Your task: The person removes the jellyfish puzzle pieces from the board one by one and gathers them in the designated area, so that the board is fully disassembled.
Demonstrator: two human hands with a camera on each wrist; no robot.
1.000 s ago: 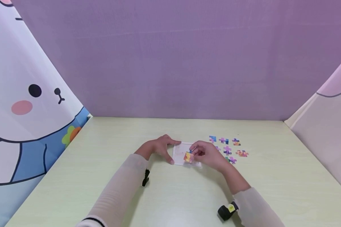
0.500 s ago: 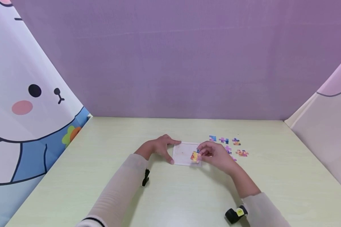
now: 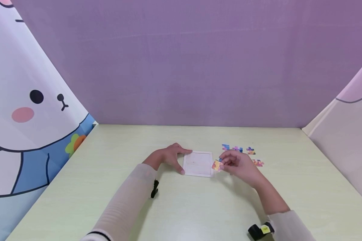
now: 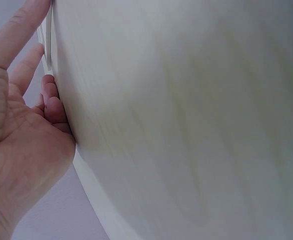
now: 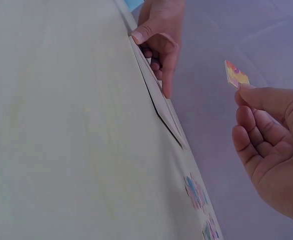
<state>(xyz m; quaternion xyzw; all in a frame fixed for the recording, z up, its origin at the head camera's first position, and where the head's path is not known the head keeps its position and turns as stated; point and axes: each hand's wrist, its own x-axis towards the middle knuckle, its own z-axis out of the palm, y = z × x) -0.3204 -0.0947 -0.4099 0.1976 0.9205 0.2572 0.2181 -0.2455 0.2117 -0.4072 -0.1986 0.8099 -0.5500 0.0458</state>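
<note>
The right hand pinches a small puzzle piece at the fingertips — a thin, flat card piece printed in yellow, orange and a touch of pink, with a pale edge. It is lifted off the pale green table, just beside the right edge of the white puzzle tray. In the right wrist view the piece stands clear of the tabletop, the other fingers loosely curled under it. The left hand rests at the tray's left edge, thumb and forefinger spread against its corners. Loose puzzle pieces lie scattered on the table behind the right hand.
</note>
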